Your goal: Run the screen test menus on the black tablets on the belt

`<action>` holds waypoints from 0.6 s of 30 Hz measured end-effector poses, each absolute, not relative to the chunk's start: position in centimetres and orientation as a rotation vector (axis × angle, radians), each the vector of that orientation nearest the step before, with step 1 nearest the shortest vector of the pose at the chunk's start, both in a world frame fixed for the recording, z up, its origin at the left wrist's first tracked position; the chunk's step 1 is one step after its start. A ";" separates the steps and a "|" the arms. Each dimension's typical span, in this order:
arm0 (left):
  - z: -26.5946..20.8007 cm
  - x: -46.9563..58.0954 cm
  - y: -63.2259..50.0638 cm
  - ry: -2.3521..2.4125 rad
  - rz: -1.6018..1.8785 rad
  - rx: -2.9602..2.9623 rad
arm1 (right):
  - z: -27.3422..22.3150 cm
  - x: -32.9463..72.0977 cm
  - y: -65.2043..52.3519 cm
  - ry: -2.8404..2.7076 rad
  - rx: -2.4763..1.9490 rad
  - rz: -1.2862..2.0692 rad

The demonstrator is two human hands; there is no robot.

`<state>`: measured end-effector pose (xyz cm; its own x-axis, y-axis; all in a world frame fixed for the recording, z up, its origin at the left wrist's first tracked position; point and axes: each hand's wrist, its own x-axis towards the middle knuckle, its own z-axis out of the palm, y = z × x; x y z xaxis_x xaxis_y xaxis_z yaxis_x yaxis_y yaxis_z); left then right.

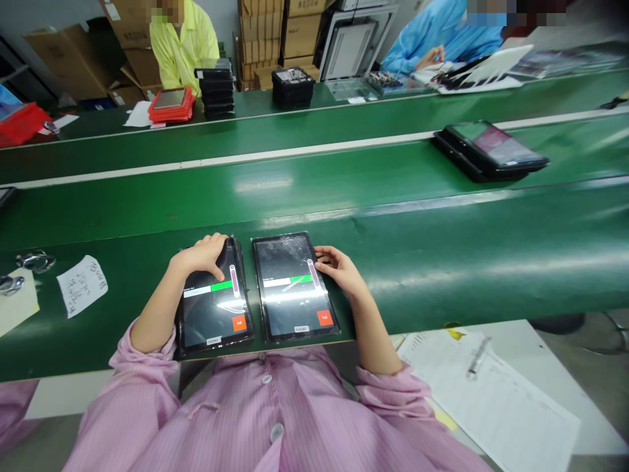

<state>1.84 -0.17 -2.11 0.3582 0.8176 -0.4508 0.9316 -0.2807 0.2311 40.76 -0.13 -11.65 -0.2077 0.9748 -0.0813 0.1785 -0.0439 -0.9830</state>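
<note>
Two black tablets lie side by side on the green bench before me. Both screens are lit, with a green bar and an orange "Fail" box. My left hand (204,255) rests over the upper part of the left tablet (206,321), thumb stretched across the screen and fingers spread toward its top edge. Beneath that tablet a dark layer shows along the edge. Beside the right tablet (282,309), my right hand (341,269) touches the upper right edge with loosely bent fingers. Clear film with glare covers the right screen.
Stacked tablets (491,151) sit on the green belt (295,164) at right. A handwritten note (82,286) and metal rings (36,261) lie left. Papers (491,393) with a pen (478,358) are lower right. Across the belt, people in yellow (184,39) and blue (452,33) sit near dark stacks (216,88).
</note>
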 end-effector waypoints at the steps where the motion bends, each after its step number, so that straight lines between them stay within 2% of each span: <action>1: -2.1 1.9 -0.2 1.519 -0.337 2.177 | -11.6 40.7 -0.1 -1.467 -1.277 1.334; 12: -2.2 2.3 -0.6 1.587 -0.347 2.159 | -11.7 40.6 0.3 -1.388 -1.233 1.360; 18: -4.6 1.7 -0.1 1.649 -0.453 2.244 | -11.4 39.9 0.3 -1.321 -1.218 1.363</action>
